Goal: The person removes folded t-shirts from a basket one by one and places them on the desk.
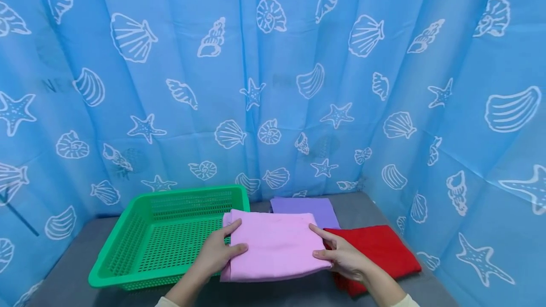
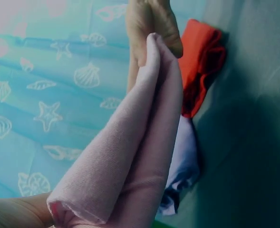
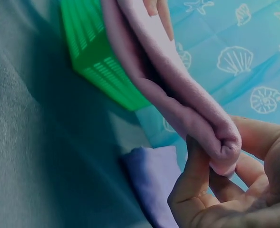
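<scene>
A folded pink cloth (image 1: 275, 245) is held up between both hands, above the front of the table. My left hand (image 1: 219, 250) grips its left edge, thumb on top. On the other side my right hand (image 1: 343, 255) pinches the right edge; in the right wrist view its fingers (image 3: 192, 185) lie under the folded layers of the pink cloth (image 3: 178, 95). The left wrist view shows the cloth (image 2: 125, 142) as a thick double fold, with the left hand mostly out of frame.
A green plastic basket (image 1: 100, 262) with perforated walls stands at the left, its right side partly behind the pink cloth. A folded purple cloth (image 1: 304, 206) lies at the back, and a folded red cloth (image 1: 379, 250) at the right. A blue shell-print curtain (image 1: 273, 84) hangs behind the grey table (image 1: 354, 203).
</scene>
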Motion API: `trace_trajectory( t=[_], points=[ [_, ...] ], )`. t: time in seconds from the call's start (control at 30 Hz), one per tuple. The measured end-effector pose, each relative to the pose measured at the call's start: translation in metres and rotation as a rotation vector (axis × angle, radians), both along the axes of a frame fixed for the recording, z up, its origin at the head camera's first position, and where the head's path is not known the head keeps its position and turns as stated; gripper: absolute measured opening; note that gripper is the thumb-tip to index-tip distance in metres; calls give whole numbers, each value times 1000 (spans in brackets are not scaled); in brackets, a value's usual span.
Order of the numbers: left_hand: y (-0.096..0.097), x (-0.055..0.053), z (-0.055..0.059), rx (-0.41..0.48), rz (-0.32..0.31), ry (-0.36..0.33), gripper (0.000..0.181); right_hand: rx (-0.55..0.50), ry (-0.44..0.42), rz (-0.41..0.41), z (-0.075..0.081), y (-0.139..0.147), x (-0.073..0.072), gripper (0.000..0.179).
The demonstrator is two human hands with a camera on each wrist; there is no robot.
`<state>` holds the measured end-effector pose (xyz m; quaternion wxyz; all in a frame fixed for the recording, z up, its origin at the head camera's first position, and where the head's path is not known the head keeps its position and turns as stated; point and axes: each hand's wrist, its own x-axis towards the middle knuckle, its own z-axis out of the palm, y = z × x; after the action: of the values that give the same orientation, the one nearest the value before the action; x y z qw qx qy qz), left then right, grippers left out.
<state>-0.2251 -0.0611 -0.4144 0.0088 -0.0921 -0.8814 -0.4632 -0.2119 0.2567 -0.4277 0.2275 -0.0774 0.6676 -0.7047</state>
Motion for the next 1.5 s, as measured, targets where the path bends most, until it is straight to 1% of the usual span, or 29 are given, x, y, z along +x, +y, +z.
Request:
trace_trajectory(
  t=[0.2,0.4,0.5,0.57,0.7,0.83,1.0,1.17,1.33,1.5],
  points=[
    [11,1,-1,5,-17,25,64,5,-11,-17,-2,10,4,73],
    [26,4,-1,30,-56,51,63,23,-15,-29,-4,21,9,72],
    [34,6,-2,-4,-65,84,63,42,-11,-32,-7,26,10,72],
    [38,8,-2,-28,-60,121,62,52,-12,-35,-9,29,10,72],
    [47,13,-1,-63,-19,180,61,65,-17,-40,-14,33,9,73],
    [58,17,-4,-92,2,192,62,73,-10,-48,-18,36,9,73],
    [72,20,-15,-131,10,234,63,72,-16,-54,-25,40,10,73],
    [81,23,-30,-130,5,231,65,65,-2,-37,-32,44,10,73],
    [85,25,-47,-98,10,262,68,125,22,-46,-37,49,10,74],
    [90,26,-66,-85,42,284,74,176,32,-83,-43,51,8,74]
  ],
)
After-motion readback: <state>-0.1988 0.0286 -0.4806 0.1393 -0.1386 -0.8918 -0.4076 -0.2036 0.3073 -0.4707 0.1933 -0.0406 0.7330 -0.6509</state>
